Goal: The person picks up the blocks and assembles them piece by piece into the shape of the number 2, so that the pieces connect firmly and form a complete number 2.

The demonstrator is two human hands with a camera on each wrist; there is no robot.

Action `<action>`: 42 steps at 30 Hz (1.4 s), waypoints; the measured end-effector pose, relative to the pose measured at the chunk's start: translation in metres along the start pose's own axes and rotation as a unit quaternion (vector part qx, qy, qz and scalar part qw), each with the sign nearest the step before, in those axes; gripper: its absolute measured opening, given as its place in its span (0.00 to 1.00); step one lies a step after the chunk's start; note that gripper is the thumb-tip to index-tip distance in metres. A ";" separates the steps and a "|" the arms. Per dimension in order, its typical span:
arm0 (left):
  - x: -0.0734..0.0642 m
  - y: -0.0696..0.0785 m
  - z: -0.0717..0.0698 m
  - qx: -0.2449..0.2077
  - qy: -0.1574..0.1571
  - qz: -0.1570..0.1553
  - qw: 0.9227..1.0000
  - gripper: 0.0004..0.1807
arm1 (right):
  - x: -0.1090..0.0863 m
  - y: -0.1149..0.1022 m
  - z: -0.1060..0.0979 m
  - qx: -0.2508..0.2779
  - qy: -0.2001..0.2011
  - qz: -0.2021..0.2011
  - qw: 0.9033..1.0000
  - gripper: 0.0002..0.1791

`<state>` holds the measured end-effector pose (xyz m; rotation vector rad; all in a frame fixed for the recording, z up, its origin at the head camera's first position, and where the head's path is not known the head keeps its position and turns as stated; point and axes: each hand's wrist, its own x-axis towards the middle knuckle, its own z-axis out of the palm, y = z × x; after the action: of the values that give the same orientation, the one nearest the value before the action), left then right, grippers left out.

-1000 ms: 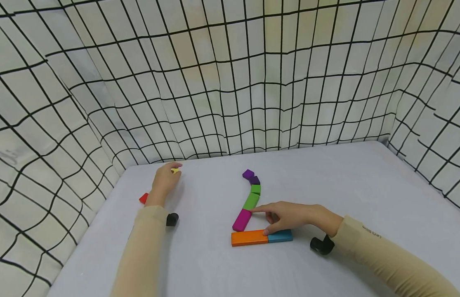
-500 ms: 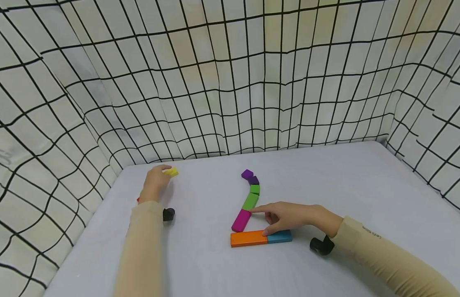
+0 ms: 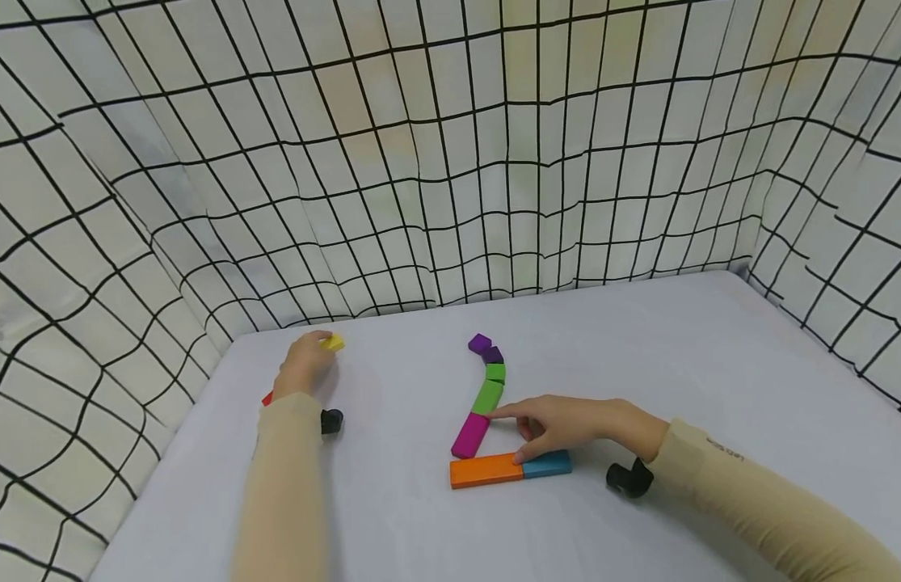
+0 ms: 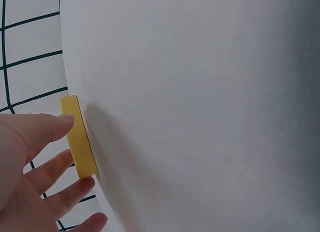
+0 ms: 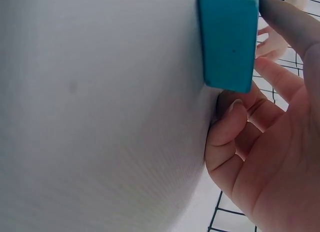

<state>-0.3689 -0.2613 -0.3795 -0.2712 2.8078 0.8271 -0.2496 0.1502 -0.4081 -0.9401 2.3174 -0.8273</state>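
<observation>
At the far left of the table, my left hand (image 3: 301,363) pinches a yellow block (image 3: 334,343). In the left wrist view the thumb presses on the face of the yellow block (image 4: 80,142), with fingers behind it. My right hand (image 3: 562,421) rests among the laid blocks. Its straight index fingertip touches near the joint of a magenta block (image 3: 469,436) and a green block (image 3: 487,397). Its thumb lies at the joint of an orange block (image 3: 485,471) and a blue block (image 3: 548,464). The other right fingers are curled and hold nothing.
A smaller green block (image 3: 495,372), a dark purple block (image 3: 492,355) and a purple block (image 3: 480,343) continue the curved row. A red block (image 3: 267,398) is mostly hidden by the left wrist. Black grid netting on white walls (image 3: 450,162) borders the white table (image 3: 392,517).
My left hand has shifted slightly left and turned, so more of the yellow block shows. The red block is now more covered. My right hand keeps its place; the view has shifted slightly.
</observation>
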 end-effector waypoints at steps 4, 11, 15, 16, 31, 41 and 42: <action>-0.002 -0.002 0.002 0.011 0.003 -0.004 1.000 0.33 | 0.001 -0.003 0.001 0.002 -0.006 -0.005 1.000 0.38; -0.001 -0.003 0.001 0.041 0.030 0.007 0.999 0.31 | 0.001 -0.006 0.000 -0.001 -0.004 -0.003 1.000 0.39; -0.003 -0.003 -0.001 0.060 0.041 0.015 0.997 0.30 | 0.002 -0.006 -0.001 -0.002 -0.007 -0.002 1.000 0.39; -0.004 -0.002 -0.001 0.061 0.043 0.015 0.997 0.29 | 0.003 -0.006 -0.001 -0.002 -0.008 -0.002 1.000 0.39; 0.003 0.012 -0.002 0.092 0.068 0.075 0.991 0.26 | 0.001 -0.003 -0.001 -0.001 -0.004 0.005 1.000 0.39; 0.004 0.023 0.000 0.127 0.058 0.113 0.984 0.26 | 0.001 -0.002 0.000 0.004 -0.002 0.008 1.000 0.39; 0.004 0.024 0.001 0.126 0.056 0.115 0.984 0.26 | 0.000 -0.002 0.000 0.004 -0.002 0.008 1.000 0.39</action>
<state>-0.3779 -0.2414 -0.3688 0.0490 3.0495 0.5007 -0.2487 0.1487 -0.4067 -0.9179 2.3127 -0.8276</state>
